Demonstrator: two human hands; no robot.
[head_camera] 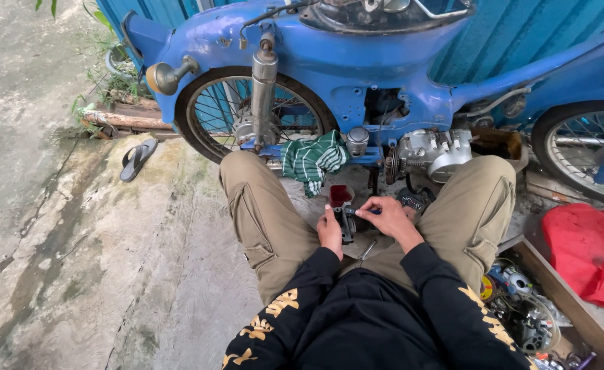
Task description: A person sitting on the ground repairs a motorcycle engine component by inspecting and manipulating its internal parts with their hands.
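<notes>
I sit on the ground in khaki trousers and black sleeves, facing a blue motorbike. My left hand is shut on a small dark metal part between my knees. My right hand grips a thin tool with a blue handle, its tip at that part. Just beyond my hands stands a small red cup. A metal tool lies on the ground under my wrists. The motorbike's silver engine is right ahead.
A green striped cloth hangs on the bike's footrest. A wooden box with several parts and tools stands at my right. A red cloth lies beyond it. A sandal rests on the concrete at left, near some planks.
</notes>
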